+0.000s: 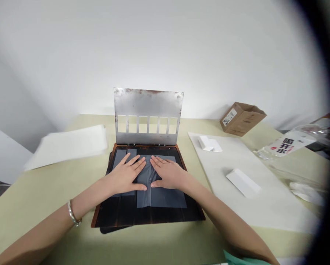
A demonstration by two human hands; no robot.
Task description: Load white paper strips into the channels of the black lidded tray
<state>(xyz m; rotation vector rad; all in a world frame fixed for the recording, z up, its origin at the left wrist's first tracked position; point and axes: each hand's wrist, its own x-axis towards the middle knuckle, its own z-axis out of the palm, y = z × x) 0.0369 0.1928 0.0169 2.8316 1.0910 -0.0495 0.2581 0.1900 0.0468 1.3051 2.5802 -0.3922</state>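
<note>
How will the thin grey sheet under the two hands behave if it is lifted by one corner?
The grey sheet is probably floppy: it creases between the left hand and the right hand. It seems very light, since it is thin and the dark tray shows through it.

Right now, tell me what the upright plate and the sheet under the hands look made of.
Upright plate: likely metal, dull grey sheen, rusty stains along its top edge. Sheet: probably thin plastic film, grey, translucent, creased between the left hand and right hand.
</note>
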